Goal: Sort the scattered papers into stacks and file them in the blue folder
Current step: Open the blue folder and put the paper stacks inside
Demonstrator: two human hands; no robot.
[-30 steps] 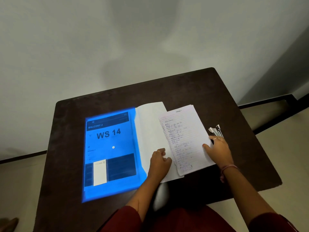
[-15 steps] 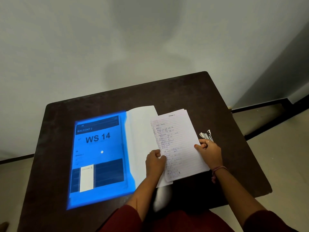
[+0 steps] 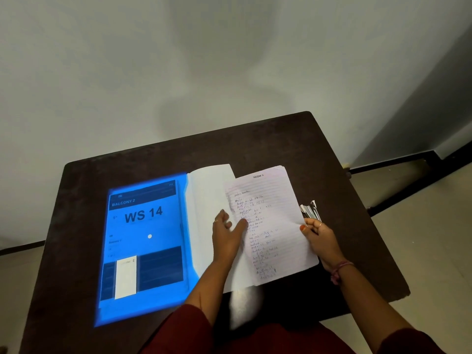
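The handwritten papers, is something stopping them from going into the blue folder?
Nothing visible does. The lined handwritten papers, held by both hands, already overlap the blank white sheet lying inside the open blue plastic folder.

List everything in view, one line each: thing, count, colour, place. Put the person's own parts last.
table: one, dark brown, fills the middle of the view, against the wall
blue folder: one, bright blue, lying open on the table's left half, cover printed "WS 14"
plain sheets: a white stack, count unclear, on the folder's right leaf
handwritten papers: a lined stack, count unclear, pale with dark writing, overlapping the plain sheets' right side
stapler: one, silvery and dark, on the table by the papers' right edge; identity uncertain
wall: grey-white, behind the table
left hand: on the papers' left edge, fingers curled
right hand: grips the papers' right edge
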